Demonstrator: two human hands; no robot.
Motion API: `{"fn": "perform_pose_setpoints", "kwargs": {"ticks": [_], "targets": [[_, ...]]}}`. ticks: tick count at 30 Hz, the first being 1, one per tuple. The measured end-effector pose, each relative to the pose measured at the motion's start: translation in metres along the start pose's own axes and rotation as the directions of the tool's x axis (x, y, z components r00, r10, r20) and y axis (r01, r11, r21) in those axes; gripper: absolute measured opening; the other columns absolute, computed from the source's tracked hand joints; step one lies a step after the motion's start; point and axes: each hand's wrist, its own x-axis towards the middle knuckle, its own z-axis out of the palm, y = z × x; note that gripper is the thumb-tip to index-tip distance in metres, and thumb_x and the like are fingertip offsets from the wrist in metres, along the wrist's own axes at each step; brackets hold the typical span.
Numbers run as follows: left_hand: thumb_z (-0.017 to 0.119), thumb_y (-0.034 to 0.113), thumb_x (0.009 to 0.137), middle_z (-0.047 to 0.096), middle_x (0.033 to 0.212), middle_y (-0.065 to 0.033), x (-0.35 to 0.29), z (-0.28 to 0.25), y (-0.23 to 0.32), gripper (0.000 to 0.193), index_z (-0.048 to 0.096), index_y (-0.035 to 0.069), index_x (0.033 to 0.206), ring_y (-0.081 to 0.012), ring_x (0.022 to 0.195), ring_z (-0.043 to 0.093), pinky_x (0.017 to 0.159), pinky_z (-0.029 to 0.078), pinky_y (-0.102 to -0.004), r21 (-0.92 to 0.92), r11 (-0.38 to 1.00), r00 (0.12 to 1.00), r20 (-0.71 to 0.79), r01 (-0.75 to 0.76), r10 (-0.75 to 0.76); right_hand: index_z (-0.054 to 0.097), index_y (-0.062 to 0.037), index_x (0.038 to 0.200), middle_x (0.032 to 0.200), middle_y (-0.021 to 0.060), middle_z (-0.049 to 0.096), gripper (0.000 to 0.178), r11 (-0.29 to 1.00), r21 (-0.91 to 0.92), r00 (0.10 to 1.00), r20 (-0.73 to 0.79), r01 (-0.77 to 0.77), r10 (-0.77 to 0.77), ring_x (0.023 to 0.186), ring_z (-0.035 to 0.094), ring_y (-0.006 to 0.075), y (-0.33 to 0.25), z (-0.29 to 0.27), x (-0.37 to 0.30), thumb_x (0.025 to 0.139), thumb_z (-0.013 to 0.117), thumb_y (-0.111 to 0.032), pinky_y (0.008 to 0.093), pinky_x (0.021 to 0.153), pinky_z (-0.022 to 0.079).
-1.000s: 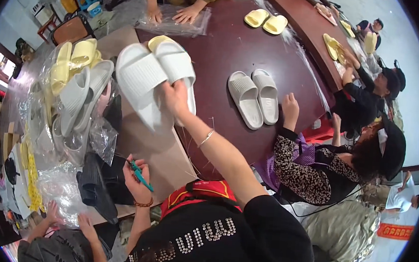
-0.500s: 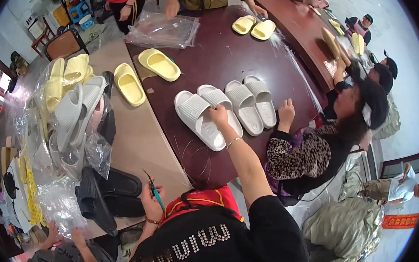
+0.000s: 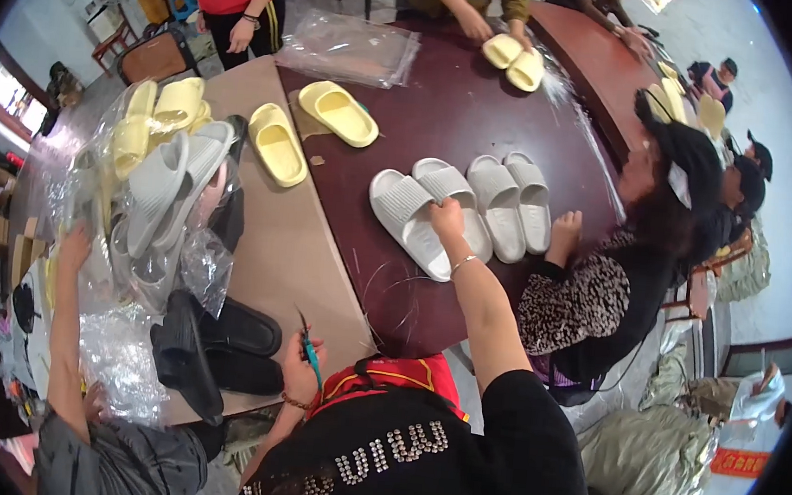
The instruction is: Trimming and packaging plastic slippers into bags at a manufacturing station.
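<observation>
Two pairs of light grey slide slippers lie side by side on the dark red table. My right hand is closed at the strap of the nearer left pair, gripping a grey slipper; its mate is partly hidden behind my fingers. Beside it is the second grey pair. Low at the table's near edge, my left hand is closed round small scissors with teal handles, their dark blades pointing away from me. A yellow slipper and another yellow slipper lie farther left.
Black slippers and clear bags of yellow and grey slippers cover the left side. Flat plastic bags lie at the far edge. A co-worker in patterned sleeves sits close on my right; another person's arm reaches in from the left.
The whole view has shifted, moving the table rightward in the picture. Across the table, a co-worker now has both hands at the yellow pair. The person at left has stretched an arm toward the bags.
</observation>
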Motion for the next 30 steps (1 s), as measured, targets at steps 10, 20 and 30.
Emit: {"fn": "perform_pose_setpoints", "kwargs": {"ticks": [10,20,30], "targets": [[0.061,0.016,0.069,0.057,0.082,-0.0152,0.005,-0.024,-0.051,0.045,0.047,0.011,0.111,-0.0322,0.075,0.056,0.063,0.044,-0.0394,0.502,0.864,0.999,0.007,0.037,-0.047,0.054,0.0019,0.083,0.092,0.0211,0.053,0.029,0.998,-0.054,1.0,-0.004,-0.013,0.013,0.086,0.052,0.0374,0.003,0.011,-0.017,0.072,0.054,-0.025,0.0444,0.075,0.042],[0.057,0.017,0.071,0.057,0.086,-0.0158,-0.002,-0.047,-0.045,0.039,0.047,0.011,0.108,-0.0336,0.079,0.054,0.066,0.044,-0.0394,0.533,0.841,0.995,-0.075,0.089,-0.058,0.056,0.0069,0.082,0.078,0.0216,0.059,0.034,0.975,0.087,0.977,0.048,0.203,-0.208,0.074,0.057,0.0342,0.042,0.024,0.031,0.07,0.056,-0.025,0.0406,0.068,0.042],[0.054,0.009,0.069,0.057,0.09,-0.0136,-0.015,-0.063,-0.078,0.037,0.05,0.014,0.106,-0.0318,0.081,0.055,0.067,0.045,-0.0379,0.577,0.81,0.994,-0.085,0.103,-0.066,0.042,0.0048,0.114,0.11,0.021,0.049,0.051,0.852,0.523,0.983,0.147,0.015,-0.108,0.095,0.049,0.0313,0.031,-0.011,-0.079,0.074,0.06,-0.021,0.037,0.083,0.037]]}}
